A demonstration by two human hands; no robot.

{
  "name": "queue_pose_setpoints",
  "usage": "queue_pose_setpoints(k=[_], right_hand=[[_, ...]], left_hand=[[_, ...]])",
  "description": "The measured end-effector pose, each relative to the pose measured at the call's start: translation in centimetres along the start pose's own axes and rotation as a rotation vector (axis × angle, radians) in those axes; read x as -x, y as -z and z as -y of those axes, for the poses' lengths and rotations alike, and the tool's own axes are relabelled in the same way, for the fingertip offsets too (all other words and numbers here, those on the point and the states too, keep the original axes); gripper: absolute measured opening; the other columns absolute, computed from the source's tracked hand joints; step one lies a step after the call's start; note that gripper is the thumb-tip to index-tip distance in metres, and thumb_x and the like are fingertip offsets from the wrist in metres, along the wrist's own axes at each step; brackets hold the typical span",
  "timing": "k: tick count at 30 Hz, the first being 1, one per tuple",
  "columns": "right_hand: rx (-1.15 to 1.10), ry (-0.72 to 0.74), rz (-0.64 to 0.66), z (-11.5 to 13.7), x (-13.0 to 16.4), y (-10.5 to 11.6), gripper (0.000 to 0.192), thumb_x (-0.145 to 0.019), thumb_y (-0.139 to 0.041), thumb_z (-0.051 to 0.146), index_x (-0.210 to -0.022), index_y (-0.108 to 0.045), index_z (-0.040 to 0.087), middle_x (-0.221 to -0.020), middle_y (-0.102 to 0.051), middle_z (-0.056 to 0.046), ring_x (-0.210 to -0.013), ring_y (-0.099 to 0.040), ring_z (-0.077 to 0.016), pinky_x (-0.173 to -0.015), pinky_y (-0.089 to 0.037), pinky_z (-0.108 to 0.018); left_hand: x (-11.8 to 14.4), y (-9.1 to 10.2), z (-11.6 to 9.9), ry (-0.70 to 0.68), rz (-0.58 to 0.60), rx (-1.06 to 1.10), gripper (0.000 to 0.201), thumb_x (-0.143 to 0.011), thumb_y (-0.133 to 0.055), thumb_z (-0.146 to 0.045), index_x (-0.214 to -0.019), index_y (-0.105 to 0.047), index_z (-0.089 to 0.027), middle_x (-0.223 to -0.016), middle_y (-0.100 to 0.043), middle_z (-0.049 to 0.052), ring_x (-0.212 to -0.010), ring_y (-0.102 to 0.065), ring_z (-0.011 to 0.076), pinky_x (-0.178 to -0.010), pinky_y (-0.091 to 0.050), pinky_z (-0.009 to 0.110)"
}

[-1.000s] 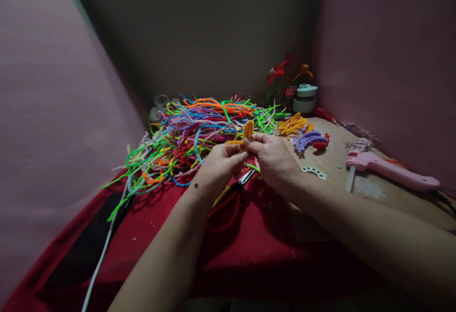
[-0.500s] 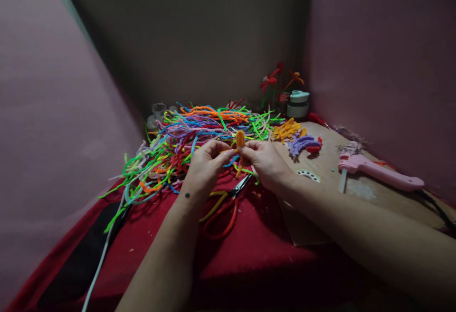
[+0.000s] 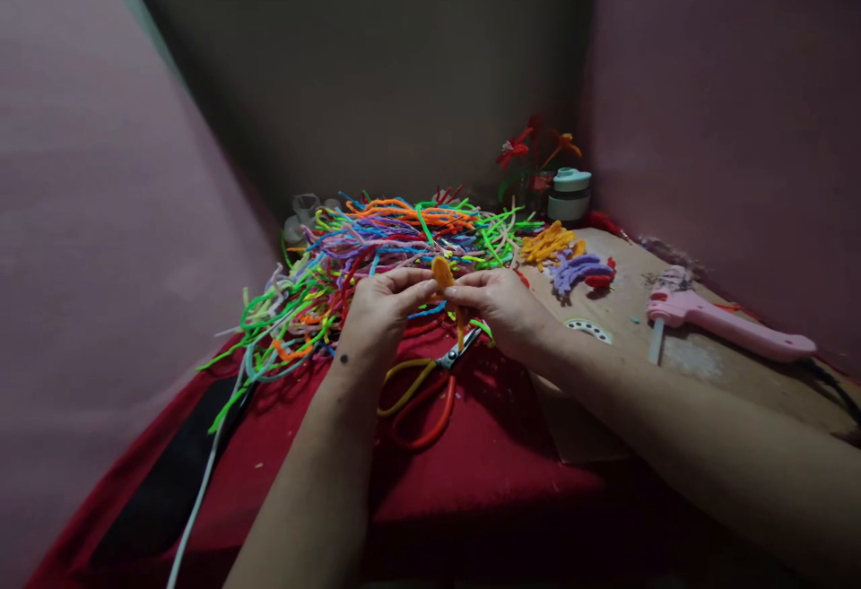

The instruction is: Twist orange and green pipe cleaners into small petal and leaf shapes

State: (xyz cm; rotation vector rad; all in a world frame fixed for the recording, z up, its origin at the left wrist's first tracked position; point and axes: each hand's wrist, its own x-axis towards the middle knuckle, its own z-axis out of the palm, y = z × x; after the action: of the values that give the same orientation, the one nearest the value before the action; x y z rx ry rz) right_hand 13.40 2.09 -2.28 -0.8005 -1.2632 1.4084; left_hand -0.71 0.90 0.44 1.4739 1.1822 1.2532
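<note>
Centre frame, bare left hand [image 3: 383,307] and bare right hand [image 3: 501,302] pinch a looped orange-yellow fuzzy pipe cleaner [image 3: 442,272], tail hanging down. Below them, metal scissors with red and yellow handles [image 3: 447,359] lie on dark red cloth [image 3: 491,446]. Tangled multicoloured pipe-cleaner heap [image 3: 396,235] centre-left; pink plastic glue gun [image 3: 730,322] on brown board [image 3: 636,280], right side.

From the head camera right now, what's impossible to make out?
All in the head view:
Orange piece: its pinched part is hidden by fingertips of the left hand and right hand.
White cable: lower end cut off by the bottom edge.
Red flower: fine detail lost to dimness and blur.
Curved white piece: dark spots too small to identify.
</note>
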Motion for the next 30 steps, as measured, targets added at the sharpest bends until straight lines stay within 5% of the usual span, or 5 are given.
queue_pose_setpoints(k=[10, 19, 30], right_hand=[[-0.103, -0.071, 0.126, -0.3, -0.2, 0.3, 0.014, -0.058, -0.069, 0.022, -0.052, -0.061, 0.013, -0.046, -0.051, 0.002, -0.045, -0.04, -0.007, -0.049, -0.03, -0.025], [-0.192, -0.227, 0.279, -0.1, -0.3, 0.5, 0.011, -0.053, -0.068, 0.015, -0.05, -0.058, 0.011, -0.046, -0.05, 0.002, -0.043, -0.043, -0.0072, -0.047, -0.031, -0.024], [-0.052, -0.01, 0.278, 0.0, -0.1, 0.4, 0.02, -0.063, -0.066, 0.023, -0.049, -0.058, 0.012, -0.046, -0.052, 0.001, -0.047, -0.044, -0.0079, -0.053, -0.031, -0.025]], left_hand=[[-0.4, 0.9, 0.6, 0.031, 0.124, 0.105, 0.016, -0.063, -0.074, -0.025, -0.072, -0.068, -0.013, -0.067, -0.065, 0.0, -0.062, -0.056, 0.0097, -0.063, -0.043, 0.021], [0.1, 1.4, -0.1, 0.191, 0.335, 0.28, 0.019, -0.065, -0.071, -0.017, -0.083, -0.071, -0.011, -0.078, -0.069, 0.007, -0.068, -0.064, 0.0146, -0.066, -0.048, 0.023], [0.1, 1.1, -0.2, 0.113, 0.272, 0.232, 0.014, -0.065, -0.071, -0.022, -0.075, -0.068, -0.012, -0.067, -0.065, 0.003, -0.06, -0.06, 0.0117, -0.061, -0.047, 0.022]])
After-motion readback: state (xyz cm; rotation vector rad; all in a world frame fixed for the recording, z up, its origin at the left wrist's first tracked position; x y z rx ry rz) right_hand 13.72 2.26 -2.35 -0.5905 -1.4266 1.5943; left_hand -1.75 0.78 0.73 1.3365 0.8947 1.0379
